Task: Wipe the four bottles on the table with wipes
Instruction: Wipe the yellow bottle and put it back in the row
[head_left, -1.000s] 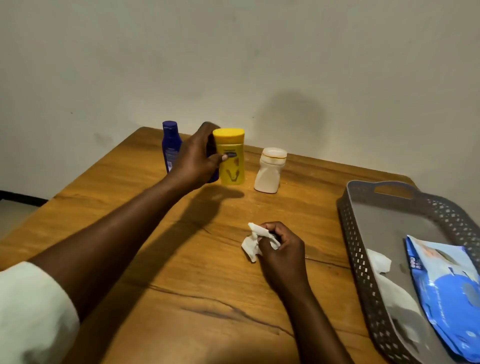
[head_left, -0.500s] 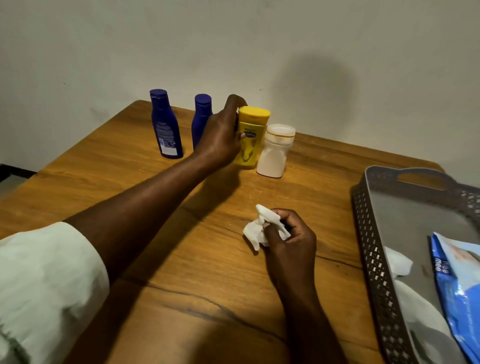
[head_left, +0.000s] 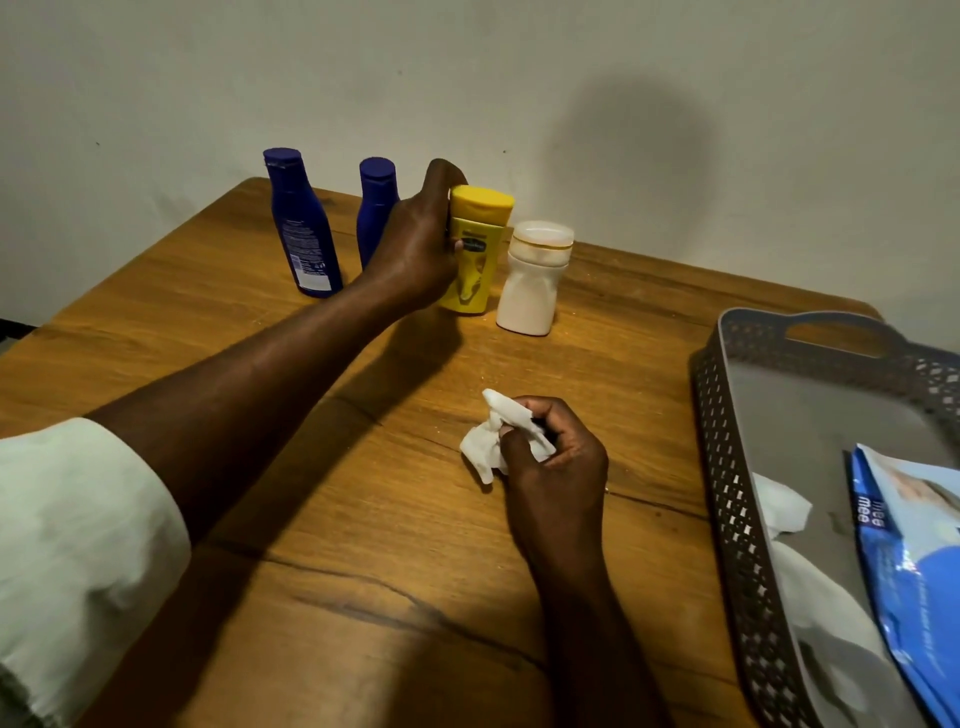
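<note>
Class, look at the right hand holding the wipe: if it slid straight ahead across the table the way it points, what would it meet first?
Probably the white bottle; the right hand points roughly toward it, though depth is unclear.

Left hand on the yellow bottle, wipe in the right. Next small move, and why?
Probably lift the yellow bottle toward the wipe. The left hand already grips it upright on the table, while the right hand pinches the crumpled wipe well short of the bottles, touching none.
</note>
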